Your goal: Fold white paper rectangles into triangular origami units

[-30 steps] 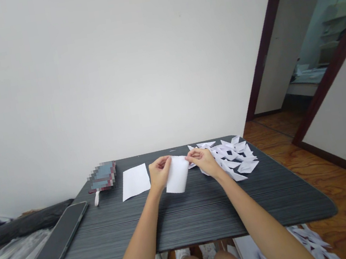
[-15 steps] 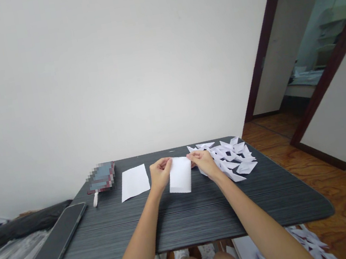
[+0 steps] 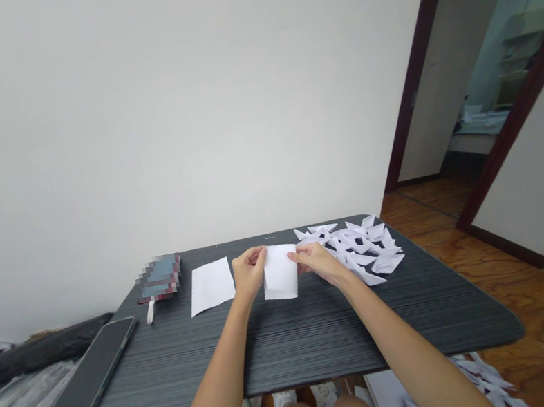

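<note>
A folded white paper (image 3: 280,275) is held over the middle of the tabletop (image 3: 320,356), nearer its far edge than its near one. The paper's upper left corner is pinched between thumb and fingers by the left hand (image 3: 249,272); its right edge is pinched near the top by the right hand (image 3: 317,258). Whether the tabletop is touched by the paper cannot be told. A flat white sheet (image 3: 211,286) is laid just left of the left hand. The right hand is closely bordered by a cluster of folded paper pieces (image 3: 359,252), spread toward the far right corner. A dark phone (image 3: 91,372) is placed along the left edge. Room is left between phone and left forearm (image 3: 223,373), and from the right forearm (image 3: 405,334) to the rounded near right corner.
</note>
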